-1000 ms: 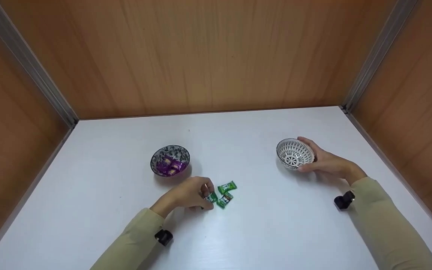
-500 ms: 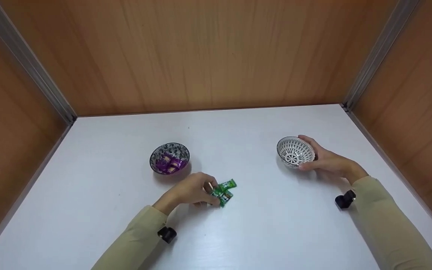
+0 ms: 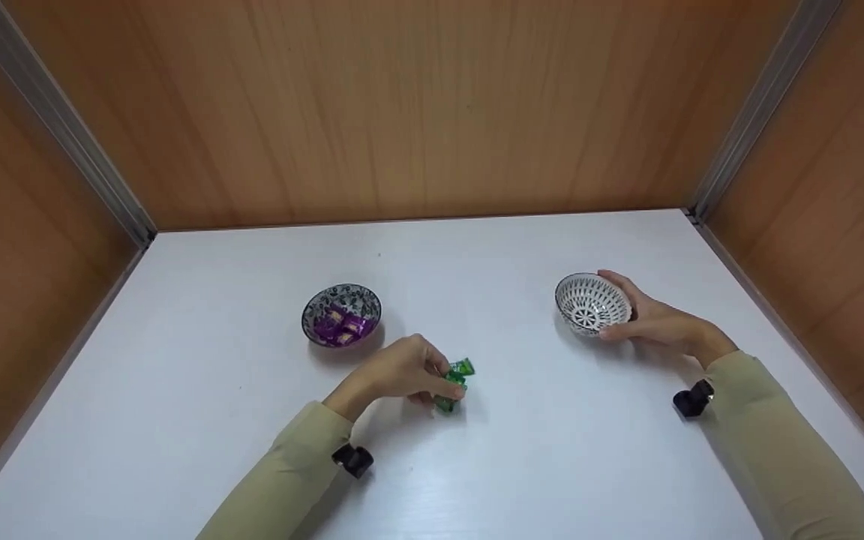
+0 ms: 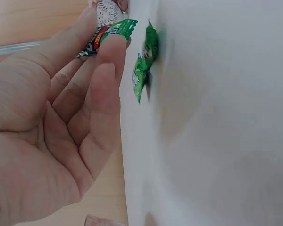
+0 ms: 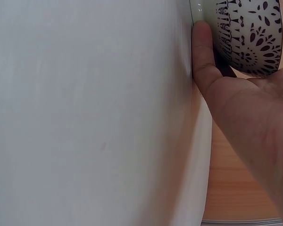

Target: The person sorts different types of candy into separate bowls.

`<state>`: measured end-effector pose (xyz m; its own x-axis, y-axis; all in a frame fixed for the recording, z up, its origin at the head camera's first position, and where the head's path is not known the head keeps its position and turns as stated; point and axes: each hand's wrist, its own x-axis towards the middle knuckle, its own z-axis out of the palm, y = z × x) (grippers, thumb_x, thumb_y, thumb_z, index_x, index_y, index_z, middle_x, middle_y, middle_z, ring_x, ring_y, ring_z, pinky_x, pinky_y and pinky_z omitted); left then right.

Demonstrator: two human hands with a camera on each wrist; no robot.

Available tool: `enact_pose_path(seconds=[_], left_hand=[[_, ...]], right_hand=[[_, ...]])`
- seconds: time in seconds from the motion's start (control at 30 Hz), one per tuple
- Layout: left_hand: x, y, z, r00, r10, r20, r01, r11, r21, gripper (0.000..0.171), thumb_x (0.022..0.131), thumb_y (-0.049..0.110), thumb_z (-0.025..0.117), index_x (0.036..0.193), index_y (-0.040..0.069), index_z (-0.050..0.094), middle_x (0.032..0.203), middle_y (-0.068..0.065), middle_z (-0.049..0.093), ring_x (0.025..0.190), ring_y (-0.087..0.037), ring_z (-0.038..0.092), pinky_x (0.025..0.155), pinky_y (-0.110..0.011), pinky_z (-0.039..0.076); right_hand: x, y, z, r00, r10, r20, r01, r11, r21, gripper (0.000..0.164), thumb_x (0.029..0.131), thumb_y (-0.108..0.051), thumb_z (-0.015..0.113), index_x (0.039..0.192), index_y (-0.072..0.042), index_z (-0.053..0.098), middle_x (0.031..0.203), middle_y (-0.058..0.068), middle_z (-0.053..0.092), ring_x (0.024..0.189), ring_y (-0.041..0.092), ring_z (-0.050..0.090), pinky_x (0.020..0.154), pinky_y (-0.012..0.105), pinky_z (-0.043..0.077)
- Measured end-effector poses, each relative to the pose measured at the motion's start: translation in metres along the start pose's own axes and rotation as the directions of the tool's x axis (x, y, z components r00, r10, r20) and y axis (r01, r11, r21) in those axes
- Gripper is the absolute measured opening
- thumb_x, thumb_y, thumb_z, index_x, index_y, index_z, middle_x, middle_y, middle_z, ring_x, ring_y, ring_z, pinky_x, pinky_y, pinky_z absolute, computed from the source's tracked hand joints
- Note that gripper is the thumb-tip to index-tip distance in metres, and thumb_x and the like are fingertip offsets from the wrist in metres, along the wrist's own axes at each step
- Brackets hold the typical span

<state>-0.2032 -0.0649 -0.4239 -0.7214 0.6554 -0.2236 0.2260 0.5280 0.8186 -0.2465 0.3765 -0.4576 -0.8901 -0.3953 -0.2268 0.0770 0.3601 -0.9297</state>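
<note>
My left hand (image 3: 402, 369) pinches a green wrapped candy (image 4: 125, 29) between thumb and fingertips, just above the white table. Two more green candies (image 4: 151, 42) lie close by the fingertips; in the head view one (image 3: 463, 367) shows just beyond the hand, and the rest are partly covered by it. On the right, my right hand (image 3: 657, 324) grips a white bowl (image 3: 588, 296) with a dark pattern, thumb on the near side and fingers around the far side. The right wrist view shows the bowl's patterned outer wall (image 5: 247, 40) against the hand.
A dark floral bowl (image 3: 315, 306) holding several purple wrapped candies (image 3: 342, 328) stands left of centre, just behind the left hand. Wood-grain panels (image 3: 432, 112) enclose the table (image 3: 537, 465) at the back and both sides.
My left hand has moved right and slightly away from me with the green candy, now over the other green candies. The right hand and its bowl stay practically still.
</note>
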Motion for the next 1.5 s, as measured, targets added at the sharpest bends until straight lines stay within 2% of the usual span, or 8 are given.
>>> enact_pose_path(seconds=[0.17,0.4,0.53,0.8,0.97,1.13,1.27,1.5], left_hand=[[0.009,0.011,0.005,1.000,-0.006,0.029,0.007,0.999,-0.043,0.016,0.091,0.022,0.079,0.084,0.008,0.078,0.076,-0.006,0.075,0.064,-0.023,0.072,0.062,-0.034,0.061],[0.022,0.024,0.008,1.000,0.029,-0.004,-0.029,0.998,-0.063,0.014,0.096,0.012,0.072,0.106,0.003,0.076,0.089,-0.006,0.076,0.080,-0.027,0.074,0.072,-0.037,0.062],[0.032,0.030,0.012,1.000,-0.002,-0.024,0.000,0.997,-0.083,0.021,0.094,0.013,0.075,0.112,0.003,0.074,0.089,-0.004,0.076,0.079,-0.024,0.073,0.075,-0.041,0.062],[0.056,0.038,0.024,0.998,-0.001,-0.060,-0.005,0.995,-0.100,0.025,0.093,0.019,0.077,0.113,0.005,0.072,0.086,-0.001,0.073,0.075,-0.017,0.069,0.073,-0.038,0.060],[0.072,0.045,0.029,0.999,-0.003,-0.045,-0.005,0.984,-0.177,0.023,0.093,0.019,0.077,0.111,0.006,0.072,0.089,-0.003,0.072,0.082,-0.024,0.072,0.075,-0.036,0.060],[0.087,0.053,0.037,1.000,0.011,-0.026,-0.017,0.970,-0.242,0.021,0.093,0.017,0.077,0.109,0.005,0.073,0.091,-0.004,0.073,0.083,-0.023,0.072,0.076,-0.035,0.061],[0.096,0.060,0.041,1.000,0.002,-0.028,-0.010,0.963,-0.271,0.019,0.094,0.016,0.076,0.109,0.005,0.073,0.091,-0.004,0.074,0.081,-0.018,0.072,0.075,-0.032,0.061],[0.107,0.074,0.041,0.998,0.022,-0.052,-0.037,0.949,-0.312,0.015,0.094,0.017,0.076,0.106,0.008,0.075,0.091,-0.006,0.075,0.081,-0.020,0.072,0.074,-0.032,0.061]], right_hand=[[0.000,0.001,0.002,1.000,-0.001,-0.019,0.001,1.000,-0.022,0.111,0.087,-0.018,0.082,0.163,-0.029,0.002,0.166,0.011,0.007,0.145,0.035,0.019,0.117,0.053,0.016],[0.003,-0.001,0.005,1.000,-0.006,-0.023,0.006,1.000,-0.007,0.111,0.086,-0.018,0.082,0.163,-0.029,0.002,0.165,0.013,0.010,0.145,0.036,0.020,0.118,0.056,0.010],[0.004,0.000,0.005,1.000,-0.003,-0.025,0.002,1.000,-0.014,0.111,0.086,-0.019,0.082,0.163,-0.029,0.002,0.165,0.012,0.009,0.145,0.036,0.019,0.118,0.057,0.011],[0.002,0.001,0.002,1.000,-0.009,-0.026,0.008,0.999,-0.031,0.109,0.086,-0.020,0.082,0.163,-0.031,0.005,0.164,0.012,0.014,0.145,0.035,0.021,0.117,0.057,0.008],[-0.001,0.000,0.001,0.999,-0.001,-0.034,0.000,0.999,-0.045,0.109,0.086,-0.021,0.082,0.163,-0.031,0.005,0.165,0.011,0.012,0.146,0.035,0.019,0.118,0.059,0.007],[-0.003,-0.001,0.001,0.998,0.014,-0.055,-0.017,0.998,-0.066,0.109,0.086,-0.023,0.083,0.163,-0.034,0.006,0.166,0.012,0.010,0.147,0.037,0.017,0.118,0.063,0.007],[-0.002,-0.001,0.002,0.998,0.025,-0.051,-0.029,0.997,-0.072,0.110,0.086,-0.024,0.083,0.163,-0.034,0.005,0.167,0.012,0.007,0.149,0.038,0.014,0.118,0.066,0.006],[0.000,-0.001,0.003,0.999,0.026,-0.045,-0.029,0.998,-0.058,0.110,0.086,-0.025,0.082,0.163,-0.033,0.004,0.167,0.012,0.008,0.147,0.038,0.017,0.118,0.064,0.010]])
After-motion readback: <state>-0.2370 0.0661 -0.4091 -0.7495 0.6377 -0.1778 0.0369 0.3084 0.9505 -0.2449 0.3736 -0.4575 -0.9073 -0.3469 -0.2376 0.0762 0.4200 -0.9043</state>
